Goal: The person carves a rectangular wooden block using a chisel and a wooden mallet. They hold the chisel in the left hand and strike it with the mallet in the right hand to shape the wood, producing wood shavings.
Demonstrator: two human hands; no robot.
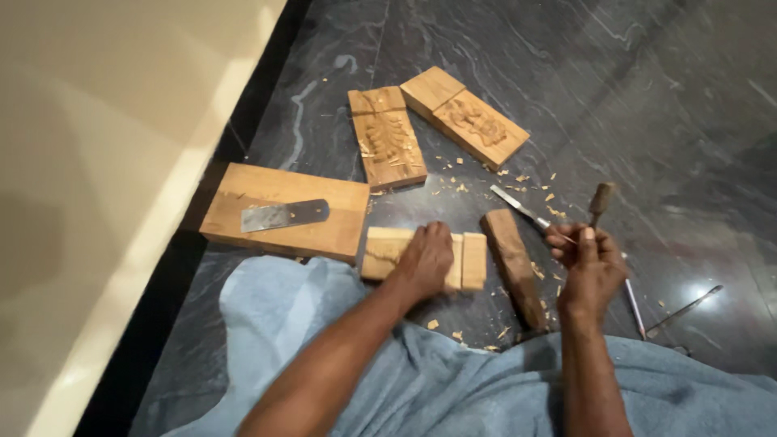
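You have a wide plank (pixel 283 210) lying by the floor's (pixel 631 89) left edge, with a flat metal blade (pixel 283 215) resting on it. Two carved blocks (pixel 387 137) (pixel 464 116) lie toward the far edge, touching at a corner, wood chips (pixel 518 182) scattered beside them. Thin metal tools (pixel 684 310) lie near the right edge. A blue cloth (pixel 453 388) covers the near edge.

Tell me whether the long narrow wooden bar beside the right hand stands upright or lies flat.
Flat: the long narrow wooden bar lies lengthwise on the dark stone floor.
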